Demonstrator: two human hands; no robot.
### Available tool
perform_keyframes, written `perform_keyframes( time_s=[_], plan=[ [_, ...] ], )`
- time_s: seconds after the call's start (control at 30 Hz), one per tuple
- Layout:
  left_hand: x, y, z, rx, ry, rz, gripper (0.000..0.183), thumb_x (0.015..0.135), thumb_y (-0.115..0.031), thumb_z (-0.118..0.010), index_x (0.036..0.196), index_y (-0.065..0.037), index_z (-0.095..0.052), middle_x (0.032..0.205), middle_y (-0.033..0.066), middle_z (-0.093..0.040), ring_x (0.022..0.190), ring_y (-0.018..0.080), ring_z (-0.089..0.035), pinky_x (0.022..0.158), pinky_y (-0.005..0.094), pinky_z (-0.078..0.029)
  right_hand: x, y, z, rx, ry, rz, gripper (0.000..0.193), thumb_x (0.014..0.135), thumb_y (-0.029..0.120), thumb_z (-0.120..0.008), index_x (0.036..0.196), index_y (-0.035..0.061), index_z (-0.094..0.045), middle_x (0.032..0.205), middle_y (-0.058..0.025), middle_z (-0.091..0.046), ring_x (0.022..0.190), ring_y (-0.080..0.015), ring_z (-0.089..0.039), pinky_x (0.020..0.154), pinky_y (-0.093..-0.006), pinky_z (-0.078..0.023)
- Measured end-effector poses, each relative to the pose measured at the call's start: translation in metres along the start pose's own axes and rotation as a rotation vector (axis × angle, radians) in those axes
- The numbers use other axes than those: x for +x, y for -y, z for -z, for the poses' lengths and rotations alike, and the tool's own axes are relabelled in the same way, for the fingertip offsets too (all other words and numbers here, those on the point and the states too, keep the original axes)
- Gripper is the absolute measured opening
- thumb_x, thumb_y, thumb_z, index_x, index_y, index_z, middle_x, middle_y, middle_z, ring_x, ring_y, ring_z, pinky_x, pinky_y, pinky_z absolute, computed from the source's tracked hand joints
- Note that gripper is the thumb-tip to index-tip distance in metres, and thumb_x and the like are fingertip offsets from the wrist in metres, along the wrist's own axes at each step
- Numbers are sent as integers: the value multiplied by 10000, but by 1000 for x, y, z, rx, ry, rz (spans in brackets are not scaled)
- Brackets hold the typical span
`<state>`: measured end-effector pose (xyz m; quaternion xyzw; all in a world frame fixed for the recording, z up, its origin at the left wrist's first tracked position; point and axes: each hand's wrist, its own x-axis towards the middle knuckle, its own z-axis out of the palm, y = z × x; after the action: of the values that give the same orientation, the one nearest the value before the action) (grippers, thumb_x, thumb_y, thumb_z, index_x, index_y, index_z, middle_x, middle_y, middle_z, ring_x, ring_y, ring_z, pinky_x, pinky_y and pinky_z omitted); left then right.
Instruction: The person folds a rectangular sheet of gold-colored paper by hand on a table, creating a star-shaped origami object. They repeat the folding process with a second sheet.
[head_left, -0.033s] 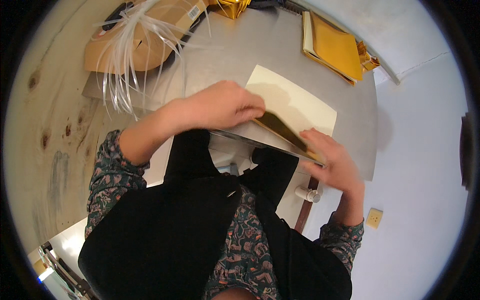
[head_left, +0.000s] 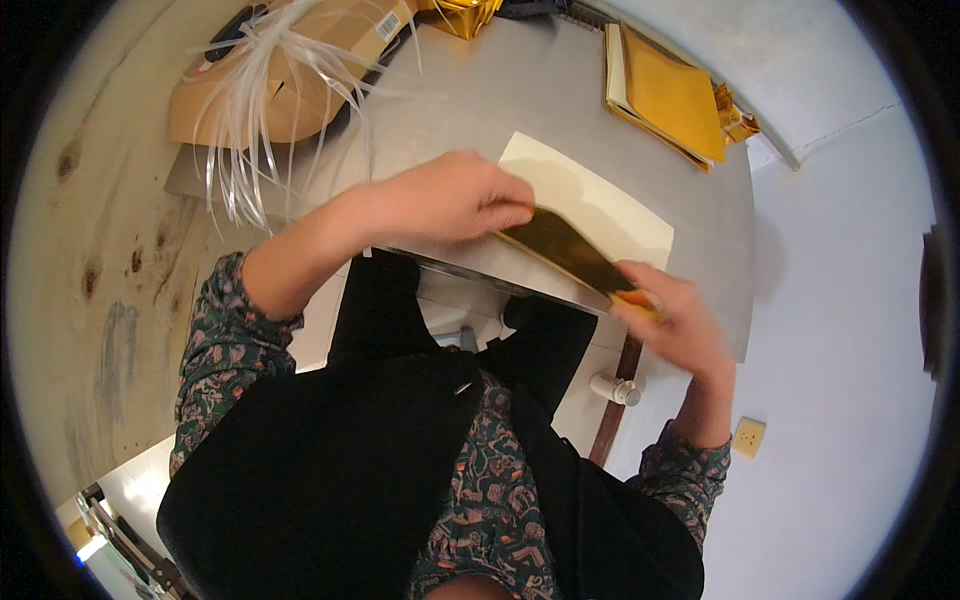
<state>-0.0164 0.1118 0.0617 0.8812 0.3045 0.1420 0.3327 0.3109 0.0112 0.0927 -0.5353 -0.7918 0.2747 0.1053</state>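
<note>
My left hand pinches one end of a shiny gold paper sheet, its thumb and fingers closed on the edge. At the other end my right hand, a little blurred, has its fingers closed round the sheet's corner, where an orange-gold fold shows. Slanting down to the right, the gold sheet is held tilted over the table's near edge. Just beyond it a cream paper sheet lies flat on the grey metal table, partly covered by the gold sheet.
At the back right lies a stack of gold paper with crumpled gold pieces beside it. A brown paper package topped with white plastic strips sits at the back left. Below the table, a white bottle is near the wall.
Both hands have shifted slightly, the right one a little to the right. More of the gold sheet's dark shiny face shows now.
</note>
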Motion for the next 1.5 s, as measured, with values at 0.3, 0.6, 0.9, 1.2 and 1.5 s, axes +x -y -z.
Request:
perform_keyframes(
  time_s=[0.3,0.6,0.9,1.2,1.5],
  plan=[
    [60,17,-2,196,-124,163,225,980,-244,-690,1014,-25,-731,1004,145,-723,1031,316,-652,909,420,-525,48,-58,30,-27,-125,-35,235,915,199,-724,1006,-7,-657,903,-174,-694,806,-292,-626,773,-374,-512],
    [84,48,-8,310,-189,85,350,865,-222,-790,1150,-42,-694,1227,138,-655,1222,356,-566,1067,430,-480,75,-92,19,-129,-243,127,173,816,123,-767,943,38,-686,1218,-169,-671,1130,-362,-605,1023,-425,-486],
    [93,48,6,222,0,134,426,849,-210,-790,1226,-54,-669,1155,131,-642,1149,339,-573,1008,405,-491,80,-91,23,-155,-163,45,422,784,190,-798,1175,68,-697,1148,-156,-661,1146,-362,-592,1034,-428,-487],
    [80,55,4,-514,-118,227,212,934,-60,-729,1130,-83,-653,888,30,-666,764,137,-661,689,275,-529,75,-94,22,-40,-266,20,588,808,232,-849,1332,51,-654,1241,-127,-688,1197,-282,-625,1045,-386,-503],
    [73,75,16,-1013,-566,196,484,913,-80,-822,1315,-42,-556,1053,80,-711,894,139,-712,760,242,-592,94,-89,4,923,-572,16,418,967,73,-747,1360,39,-608,1188,-72,-732,1048,-153,-702,940,-290,-566]
  ],
)
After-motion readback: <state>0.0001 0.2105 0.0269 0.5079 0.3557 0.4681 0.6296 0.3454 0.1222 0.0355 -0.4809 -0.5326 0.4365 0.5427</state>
